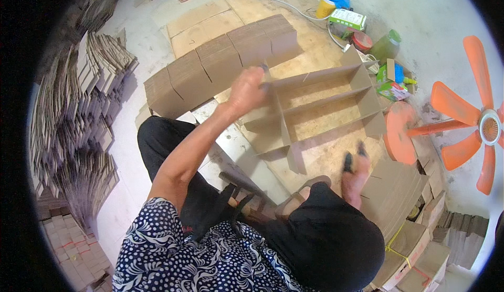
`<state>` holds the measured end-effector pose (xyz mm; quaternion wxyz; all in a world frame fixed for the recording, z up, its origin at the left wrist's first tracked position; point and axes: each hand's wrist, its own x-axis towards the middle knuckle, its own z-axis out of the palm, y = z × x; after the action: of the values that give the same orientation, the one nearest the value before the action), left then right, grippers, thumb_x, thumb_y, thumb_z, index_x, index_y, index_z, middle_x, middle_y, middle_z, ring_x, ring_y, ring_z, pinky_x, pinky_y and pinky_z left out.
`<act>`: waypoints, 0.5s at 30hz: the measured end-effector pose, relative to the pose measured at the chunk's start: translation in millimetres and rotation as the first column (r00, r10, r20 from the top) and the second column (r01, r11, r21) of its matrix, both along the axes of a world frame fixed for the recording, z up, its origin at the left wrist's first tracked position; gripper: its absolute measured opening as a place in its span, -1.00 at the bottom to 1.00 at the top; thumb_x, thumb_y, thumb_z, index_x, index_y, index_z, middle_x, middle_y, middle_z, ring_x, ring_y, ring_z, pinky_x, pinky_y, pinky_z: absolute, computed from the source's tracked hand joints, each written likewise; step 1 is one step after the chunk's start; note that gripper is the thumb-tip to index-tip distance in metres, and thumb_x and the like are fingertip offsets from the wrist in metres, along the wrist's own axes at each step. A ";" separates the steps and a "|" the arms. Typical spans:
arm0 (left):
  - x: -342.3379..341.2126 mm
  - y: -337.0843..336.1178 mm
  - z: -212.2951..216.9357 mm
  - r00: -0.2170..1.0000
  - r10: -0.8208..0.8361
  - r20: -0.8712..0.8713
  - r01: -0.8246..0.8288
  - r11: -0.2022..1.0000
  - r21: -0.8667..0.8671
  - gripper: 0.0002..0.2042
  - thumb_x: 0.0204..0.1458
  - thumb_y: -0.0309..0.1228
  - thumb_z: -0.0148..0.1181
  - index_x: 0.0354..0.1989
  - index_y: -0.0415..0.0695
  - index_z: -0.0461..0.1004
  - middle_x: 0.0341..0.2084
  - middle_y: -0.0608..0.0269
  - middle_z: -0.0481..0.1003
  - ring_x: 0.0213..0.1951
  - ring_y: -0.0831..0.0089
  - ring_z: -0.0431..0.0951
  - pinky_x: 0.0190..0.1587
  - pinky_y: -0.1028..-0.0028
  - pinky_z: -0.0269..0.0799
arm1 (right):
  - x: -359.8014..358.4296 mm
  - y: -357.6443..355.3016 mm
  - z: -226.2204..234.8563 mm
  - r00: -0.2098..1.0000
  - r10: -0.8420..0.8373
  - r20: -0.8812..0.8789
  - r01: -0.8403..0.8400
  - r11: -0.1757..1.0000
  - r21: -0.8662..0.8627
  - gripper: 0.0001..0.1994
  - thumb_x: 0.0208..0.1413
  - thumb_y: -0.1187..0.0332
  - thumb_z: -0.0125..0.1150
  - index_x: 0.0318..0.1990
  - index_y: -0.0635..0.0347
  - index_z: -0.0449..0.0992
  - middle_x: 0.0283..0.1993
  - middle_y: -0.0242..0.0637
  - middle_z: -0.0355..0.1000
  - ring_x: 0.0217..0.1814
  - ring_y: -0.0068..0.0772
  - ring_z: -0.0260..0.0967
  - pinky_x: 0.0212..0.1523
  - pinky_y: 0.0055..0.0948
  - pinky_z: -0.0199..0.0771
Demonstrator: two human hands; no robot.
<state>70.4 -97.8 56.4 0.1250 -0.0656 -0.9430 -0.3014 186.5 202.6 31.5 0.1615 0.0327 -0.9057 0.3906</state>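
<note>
On the wooden board [336,149] in front of me stands a grid of brown cardboard strips [321,103], slotted across each other into long compartments. My left hand [247,90] is at the far left end of this grid, its fingers curled at the top of a cross strip [282,121]; motion blurs it, and its grip is partly hidden. My right hand [356,175] hovers near the right front of the grid, somewhat blurred. Its thumb and finger, with dark covers on their tips, are apart with nothing between them.
A long row of stacked cardboard strips [220,61] lies beyond my left hand. Another cardboard stack [394,189] is at my right, beside an orange fan [488,126]. Jars and small boxes [347,19] line the far right wall. Large cardboard piles [79,103] fill the left.
</note>
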 end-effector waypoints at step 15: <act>106.8 52.2 -43.6 0.800 -0.373 0.471 0.519 0.824 -0.229 -0.87 -0.22 -0.51 0.05 -0.44 -0.23 0.39 -0.53 -0.06 0.49 -0.36 -0.04 0.53 -0.34 0.10 0.44 | 188.7 219.3 -51.7 0.788 -0.594 -0.161 0.595 0.802 -0.050 -0.77 0.09 0.49 0.17 -0.13 0.43 0.39 -0.25 0.05 0.40 -0.21 -0.17 0.39 -0.18 -0.32 0.42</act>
<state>177.2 -45.6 12.8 -0.1626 -0.2461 -0.9423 -0.1586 375.2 421.9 -20.3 0.3519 -0.2205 -0.8537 0.3142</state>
